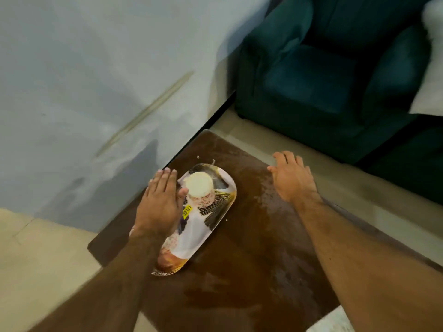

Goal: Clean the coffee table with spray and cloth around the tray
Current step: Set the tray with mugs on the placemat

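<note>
A brown wooden coffee table [251, 248] fills the lower middle, its top streaked with wet patches. On its left part lies an oval white and gold patterned tray [203, 226] with a yellow price sticker, and an upturned cream cup [199, 185] stands on it. My left hand [160, 200] hovers flat over the tray's left edge, fingers straight, thumb beside the cup. My right hand [291, 176] reaches with spread fingers over the table's far right edge and holds nothing. No spray bottle or cloth is in view.
A dark teal sofa [323, 75] stands beyond the table at the upper right. A pale wall [96, 80] runs close along the table's left side. Beige floor tiles [36, 259] surround the table. Small white crumbs [198, 157] lie near the tray's far end.
</note>
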